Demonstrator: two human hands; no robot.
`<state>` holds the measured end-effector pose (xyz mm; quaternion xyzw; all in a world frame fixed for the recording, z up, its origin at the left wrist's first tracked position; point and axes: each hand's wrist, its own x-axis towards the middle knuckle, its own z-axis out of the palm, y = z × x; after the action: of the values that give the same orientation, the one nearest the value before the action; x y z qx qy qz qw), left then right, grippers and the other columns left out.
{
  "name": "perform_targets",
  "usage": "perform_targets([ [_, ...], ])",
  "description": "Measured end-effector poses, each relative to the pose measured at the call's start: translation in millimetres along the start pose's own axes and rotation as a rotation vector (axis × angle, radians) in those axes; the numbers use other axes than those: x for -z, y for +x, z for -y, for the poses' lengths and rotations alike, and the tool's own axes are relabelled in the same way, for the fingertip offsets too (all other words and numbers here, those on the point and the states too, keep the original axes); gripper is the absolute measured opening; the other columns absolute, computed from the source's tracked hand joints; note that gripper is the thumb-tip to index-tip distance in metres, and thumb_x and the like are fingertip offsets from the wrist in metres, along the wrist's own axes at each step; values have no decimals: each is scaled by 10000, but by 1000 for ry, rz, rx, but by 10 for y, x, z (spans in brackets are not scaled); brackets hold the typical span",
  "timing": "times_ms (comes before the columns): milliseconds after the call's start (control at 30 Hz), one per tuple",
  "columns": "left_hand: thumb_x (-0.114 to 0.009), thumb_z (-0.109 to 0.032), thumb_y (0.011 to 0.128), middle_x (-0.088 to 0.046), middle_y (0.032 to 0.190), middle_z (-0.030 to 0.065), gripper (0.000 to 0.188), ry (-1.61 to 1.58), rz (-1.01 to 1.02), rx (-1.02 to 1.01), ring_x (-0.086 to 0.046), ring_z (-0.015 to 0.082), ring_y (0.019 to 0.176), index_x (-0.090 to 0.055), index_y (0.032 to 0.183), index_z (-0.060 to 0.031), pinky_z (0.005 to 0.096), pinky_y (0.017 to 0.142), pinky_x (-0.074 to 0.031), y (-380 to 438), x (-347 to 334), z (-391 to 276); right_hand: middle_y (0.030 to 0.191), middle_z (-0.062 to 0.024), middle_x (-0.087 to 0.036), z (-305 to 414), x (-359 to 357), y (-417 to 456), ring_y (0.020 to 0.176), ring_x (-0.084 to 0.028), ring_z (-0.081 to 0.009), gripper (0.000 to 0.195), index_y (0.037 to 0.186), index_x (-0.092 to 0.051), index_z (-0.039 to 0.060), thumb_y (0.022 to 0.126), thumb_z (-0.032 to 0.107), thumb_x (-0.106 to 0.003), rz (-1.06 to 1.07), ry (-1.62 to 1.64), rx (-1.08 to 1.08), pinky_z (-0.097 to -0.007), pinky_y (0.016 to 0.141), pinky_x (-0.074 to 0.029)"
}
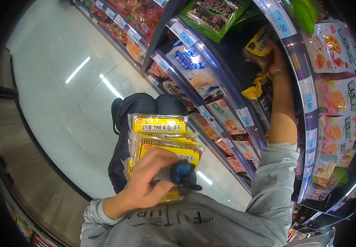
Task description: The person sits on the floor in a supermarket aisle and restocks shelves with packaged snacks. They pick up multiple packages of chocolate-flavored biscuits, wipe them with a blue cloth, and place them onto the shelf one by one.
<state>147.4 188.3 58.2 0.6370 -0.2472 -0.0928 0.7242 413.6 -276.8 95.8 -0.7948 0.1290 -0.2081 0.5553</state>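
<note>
My left hand (148,179) is closed around a dark cylindrical object with a blue end (181,173), held over my lap. Beneath and beyond it, several yellow-labelled biscuit packs in clear wrap (161,125) rest on my dark-trousered legs. My right hand (278,58) reaches into a shelf at the upper right. Its fingers are on a pack with a yellow and brown label (258,43); how firmly they hold it cannot be told. Just below that hand lies a crumpled yellow and dark wrapper (256,89) on the same shelf.
Shelf edges with price tags (246,117) run diagonally beside me. A green snack bag (215,17) lies above, a blue and white wafer bag (192,68) lower down. White biscuit pouches (335,95) line the shelf at the right. Glossy floor tiles (73,102) show at the left.
</note>
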Motion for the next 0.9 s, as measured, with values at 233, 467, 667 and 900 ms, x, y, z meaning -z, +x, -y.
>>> perform_targets([
  [233,-653,-102,770,-600,1033,185,318,-17,61,59,-597,344,932,-599,1046,47,372,827,-474,123,85,105,1324,-176,-551,-37,94,653,1188,-557,-343,569,1361,-466,66,885,307,-666,-71,-511,191,-470,987,-469],
  [467,-653,-94,770,-594,1040,181,312,-7,111,113,-596,345,935,-600,1046,41,377,837,-474,254,85,142,1346,-183,-529,-114,238,962,1212,-537,-343,590,1383,-443,74,887,307,-662,39,-803,179,-463,1004,-454],
  [667,-661,-101,774,-595,1053,173,323,-14,76,171,-601,329,939,-594,1054,44,367,841,-473,237,64,149,1366,-189,-511,-99,84,807,1232,-521,-344,609,1401,-423,80,888,307,-659,285,-1052,228,-457,1018,-440],
  [900,-654,-80,780,-585,1052,184,327,13,92,147,-594,343,942,-584,1071,50,370,844,-472,245,18,127,1389,-196,-489,-39,193,515,1256,-501,-344,631,1423,-400,88,889,307,-655,441,-1265,203,-449,1035,-425],
])
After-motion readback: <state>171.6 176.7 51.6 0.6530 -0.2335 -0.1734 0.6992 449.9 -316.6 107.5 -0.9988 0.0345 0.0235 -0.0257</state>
